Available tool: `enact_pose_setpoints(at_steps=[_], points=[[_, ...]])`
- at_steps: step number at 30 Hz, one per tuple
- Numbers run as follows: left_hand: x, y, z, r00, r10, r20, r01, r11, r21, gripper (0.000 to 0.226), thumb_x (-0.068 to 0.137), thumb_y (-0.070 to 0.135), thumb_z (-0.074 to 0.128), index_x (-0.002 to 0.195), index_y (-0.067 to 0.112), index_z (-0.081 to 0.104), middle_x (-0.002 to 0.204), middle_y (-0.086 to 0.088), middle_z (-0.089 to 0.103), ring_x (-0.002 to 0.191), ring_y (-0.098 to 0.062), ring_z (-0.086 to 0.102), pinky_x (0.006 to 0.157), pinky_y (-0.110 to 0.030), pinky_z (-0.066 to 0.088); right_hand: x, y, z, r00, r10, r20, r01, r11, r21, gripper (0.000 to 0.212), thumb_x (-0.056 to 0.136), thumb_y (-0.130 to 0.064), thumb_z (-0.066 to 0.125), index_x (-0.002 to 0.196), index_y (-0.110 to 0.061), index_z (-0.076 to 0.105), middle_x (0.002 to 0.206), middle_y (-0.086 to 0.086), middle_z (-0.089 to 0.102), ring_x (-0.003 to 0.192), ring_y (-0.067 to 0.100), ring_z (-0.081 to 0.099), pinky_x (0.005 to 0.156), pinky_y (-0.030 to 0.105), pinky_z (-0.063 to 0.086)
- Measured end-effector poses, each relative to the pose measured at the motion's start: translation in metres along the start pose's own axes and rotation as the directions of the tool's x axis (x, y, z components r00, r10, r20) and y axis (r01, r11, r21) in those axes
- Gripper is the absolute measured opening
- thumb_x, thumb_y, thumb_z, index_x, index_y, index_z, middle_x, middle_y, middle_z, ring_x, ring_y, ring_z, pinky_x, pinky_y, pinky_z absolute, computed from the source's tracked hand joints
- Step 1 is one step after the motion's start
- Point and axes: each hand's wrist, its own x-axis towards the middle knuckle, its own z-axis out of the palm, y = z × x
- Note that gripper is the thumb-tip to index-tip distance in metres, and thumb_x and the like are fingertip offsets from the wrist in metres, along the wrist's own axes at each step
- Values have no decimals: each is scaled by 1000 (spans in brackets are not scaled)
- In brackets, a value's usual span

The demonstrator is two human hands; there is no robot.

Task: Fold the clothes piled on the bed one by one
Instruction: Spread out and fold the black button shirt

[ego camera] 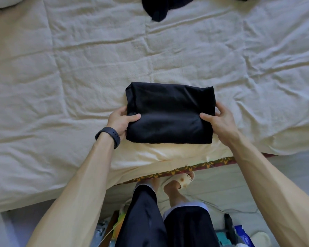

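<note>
A black garment [169,113], folded into a compact rectangle, lies near the front edge of the bed [61,77]. My left hand [120,123] grips its left side, thumb on top and fingers tucked under the edge. My right hand [217,121] grips its right side the same way. A dark unfolded piece of clothing [159,8] lies at the far edge of the bed, partly cut off by the top of the view.
The cream quilt is wrinkled all over. A patterned bed border [194,168] shows below the sheet. My legs and a sandalled foot [182,180] stand on the floor, with clutter [239,234] at the bottom right.
</note>
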Motion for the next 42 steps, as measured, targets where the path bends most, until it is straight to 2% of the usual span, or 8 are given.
enact_pose_setpoints(at_steps=[12, 16, 21, 24, 30, 35, 39, 42], points=[[-38, 15, 90, 977, -3, 211, -9, 998, 57, 53, 87, -2, 70, 123, 36, 63, 110, 5, 75, 93, -16, 73, 61, -32, 57, -74, -9, -96, 986, -49, -157, 57, 997, 44, 44, 92, -8, 71, 116, -45, 64, 103, -7, 78, 94, 14, 75, 74, 32, 59], [-85, 19, 171, 964, 3, 266, -38, 991, 126, 56, 86, -5, 70, 130, 29, 61, 110, -1, 75, 97, -22, 71, 66, -37, 55, -134, -18, -176, 964, -77, -253, 98, 993, 71, 49, 92, -3, 70, 106, -49, 65, 93, -11, 78, 86, 8, 75, 61, 17, 54], [-162, 16, 297, 927, 34, 373, -88, 988, 129, 56, 84, -9, 70, 129, 25, 62, 108, -2, 76, 93, -21, 74, 63, -36, 59, -215, -31, -309, 930, -131, -343, 171, 981, 88, 51, 90, -4, 72, 105, -52, 66, 96, -4, 78, 93, 15, 74, 84, 37, 57], [-218, 20, 385, 895, 81, 438, -162, 975, 150, 58, 84, -10, 69, 130, 26, 62, 111, -1, 75, 98, -22, 73, 67, -39, 60, -265, -36, -399, 897, -180, -405, 227, 971, 71, 47, 90, -2, 70, 106, -45, 66, 94, -1, 78, 87, 13, 73, 78, 31, 58], [-335, 54, 561, 780, 183, 598, -331, 932, 146, 61, 83, -8, 71, 131, 30, 63, 121, 0, 72, 110, -29, 69, 94, -54, 54, -356, -62, -573, 780, -281, -558, 369, 928, 49, 47, 88, -4, 71, 110, -44, 65, 88, -11, 77, 85, 5, 72, 71, 22, 52], [-425, 110, 692, 657, 275, 702, -476, 873, 104, 56, 84, -9, 69, 129, 23, 63, 122, -6, 71, 109, -28, 68, 77, -37, 57, -404, -100, -695, 669, -359, -651, 513, 857, 55, 49, 88, -1, 71, 103, -48, 68, 92, -12, 77, 85, 6, 74, 73, 25, 57], [-472, 155, 786, 565, 316, 763, -566, 821, 79, 55, 85, -7, 70, 130, 23, 63, 121, -8, 71, 111, -31, 67, 88, -44, 58, -419, -131, -781, 599, -383, -704, 602, 794, 81, 46, 89, 1, 72, 101, -44, 68, 88, -5, 77, 72, 8, 74, 52, 19, 53], [-489, 186, 854, 503, 333, 797, -607, 793, 52, 52, 84, -6, 71, 123, 29, 68, 114, -6, 73, 105, -31, 70, 78, -44, 61, -417, -151, -839, 574, -400, -714, 645, 758, 94, 45, 90, 0, 71, 106, -43, 67, 90, -4, 77, 76, 14, 76, 54, 23, 54]])
